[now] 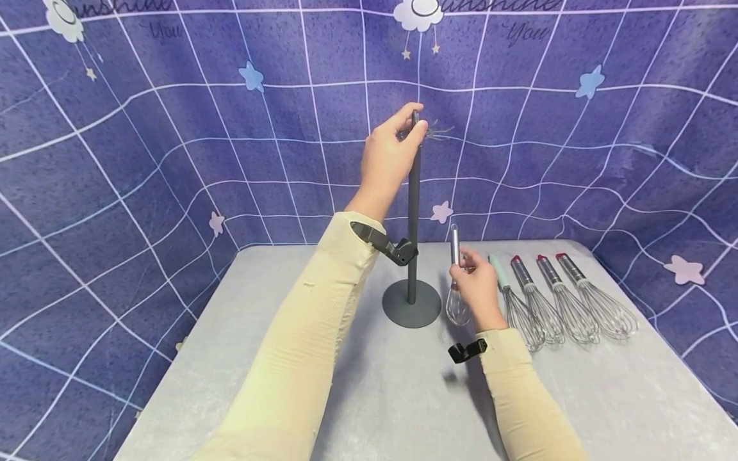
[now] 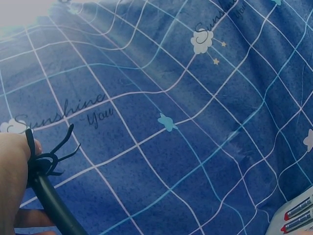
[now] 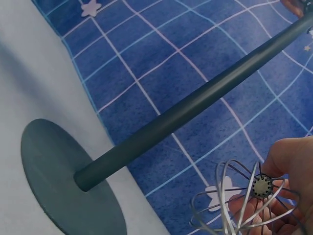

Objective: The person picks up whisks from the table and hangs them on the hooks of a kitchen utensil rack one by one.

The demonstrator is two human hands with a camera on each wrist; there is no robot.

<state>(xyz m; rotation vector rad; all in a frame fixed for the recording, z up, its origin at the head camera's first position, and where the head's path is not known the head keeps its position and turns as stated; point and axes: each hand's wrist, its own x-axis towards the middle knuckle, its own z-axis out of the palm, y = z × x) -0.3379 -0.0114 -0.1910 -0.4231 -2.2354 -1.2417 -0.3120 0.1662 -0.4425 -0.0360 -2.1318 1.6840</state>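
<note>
A dark grey stand (image 1: 413,211) with a round base (image 1: 398,314) rises from the table. My left hand (image 1: 387,157) pinches it at the top, thumb and fingers around the ring of thin hooks (image 1: 441,130). Several of those curved hooks (image 2: 61,147) show beside the hand in the left wrist view. To the right of the pole, my right hand (image 1: 478,285) holds a small metal whisk (image 1: 455,243), handle up and wire loops down. Its wires (image 3: 225,200) face the camera in the right wrist view, with fingers around the part behind them.
On the right of the grey table (image 1: 403,390) lie several larger whisks in a row: one with a mint-green handle (image 1: 498,271), then others with red-tipped metal handles (image 1: 521,270). A blue gridded cloth (image 1: 300,179) hangs behind the table and at both sides.
</note>
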